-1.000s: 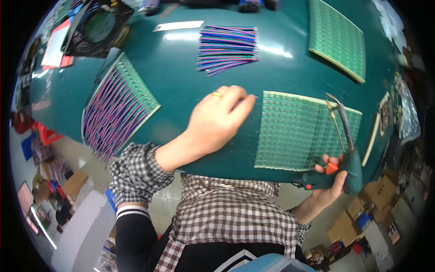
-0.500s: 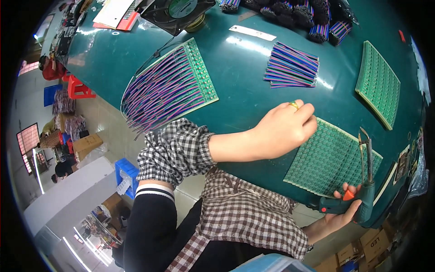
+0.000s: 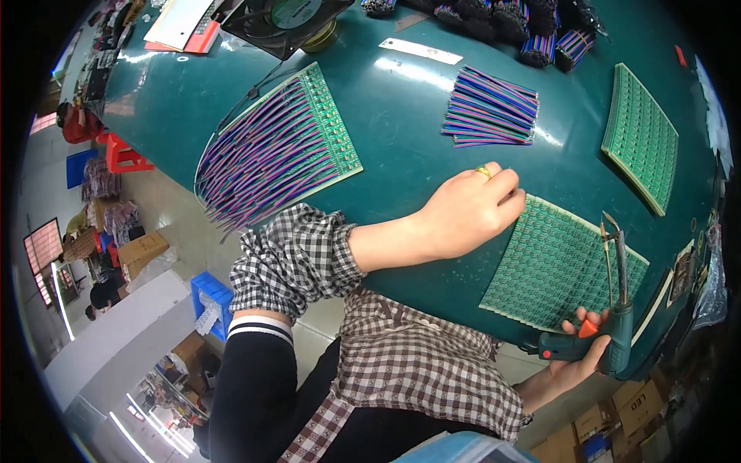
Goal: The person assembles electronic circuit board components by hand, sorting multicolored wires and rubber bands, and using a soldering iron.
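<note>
My left hand (image 3: 469,214) is closed, fingers curled together at the upper left corner of a green circuit board panel (image 3: 559,266). Whatever its fingertips may pinch is hidden behind the hand. In my right hand (image 3: 577,370) is a dark green soldering gun (image 3: 617,339) with an orange trigger, a finger lying by the trigger. Its long metal tip points up over the panel's right side. Beyond my left hand lies a loose bundle of multicoloured wires (image 3: 492,108). To the left, another circuit board panel (image 3: 336,127) carries rows of similar wires.
More green circuit board panels (image 3: 641,143) are stacked at the right. A white ruler-like strip (image 3: 421,52), a black fan (image 3: 289,19) and dark bundles of wires (image 3: 502,19) stand toward the far side. Cardboard boxes (image 3: 637,405) are below the table's right edge.
The whole view has shifted slightly, so the table's things appear further left and up. The soldering gun's tip leans a little more to the left. Both hands keep nearly the same pose.
</note>
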### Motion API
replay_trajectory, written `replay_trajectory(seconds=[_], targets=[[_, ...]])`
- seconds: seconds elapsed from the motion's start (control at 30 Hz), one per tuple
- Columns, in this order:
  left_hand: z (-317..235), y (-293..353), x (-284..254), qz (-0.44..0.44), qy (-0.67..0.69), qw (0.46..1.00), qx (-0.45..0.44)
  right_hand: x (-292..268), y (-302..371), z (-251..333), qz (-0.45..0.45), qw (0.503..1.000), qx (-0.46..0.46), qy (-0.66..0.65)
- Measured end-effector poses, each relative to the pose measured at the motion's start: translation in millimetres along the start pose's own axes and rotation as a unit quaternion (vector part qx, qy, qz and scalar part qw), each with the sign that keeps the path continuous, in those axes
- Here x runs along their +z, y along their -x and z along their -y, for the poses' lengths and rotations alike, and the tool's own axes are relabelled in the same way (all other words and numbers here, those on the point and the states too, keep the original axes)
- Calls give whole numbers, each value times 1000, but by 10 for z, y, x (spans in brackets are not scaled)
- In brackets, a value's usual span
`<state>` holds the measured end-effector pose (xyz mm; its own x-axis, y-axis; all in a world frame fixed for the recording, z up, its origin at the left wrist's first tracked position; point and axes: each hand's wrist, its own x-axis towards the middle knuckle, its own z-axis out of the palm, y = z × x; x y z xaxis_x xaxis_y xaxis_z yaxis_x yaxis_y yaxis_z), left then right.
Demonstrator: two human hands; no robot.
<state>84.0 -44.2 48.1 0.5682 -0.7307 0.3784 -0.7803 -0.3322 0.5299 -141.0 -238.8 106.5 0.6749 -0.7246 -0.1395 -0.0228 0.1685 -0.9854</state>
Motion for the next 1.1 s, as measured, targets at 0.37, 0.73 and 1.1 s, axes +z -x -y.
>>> replay_trajectory(seconds=[0.37, 0.73, 1.1], targets=[[-120, 24, -184, -4, 4, 1000, -20, -125, -27, 65, -26, 982, 36, -185], [-242, 480, -276, -52, 65, 990, -114, -949, 82, -263, 58, 869, 4, -491], [-363, 296, -204, -49, 70, 989, -117, -978, -18, -195, -38, 843, -33, -535]])
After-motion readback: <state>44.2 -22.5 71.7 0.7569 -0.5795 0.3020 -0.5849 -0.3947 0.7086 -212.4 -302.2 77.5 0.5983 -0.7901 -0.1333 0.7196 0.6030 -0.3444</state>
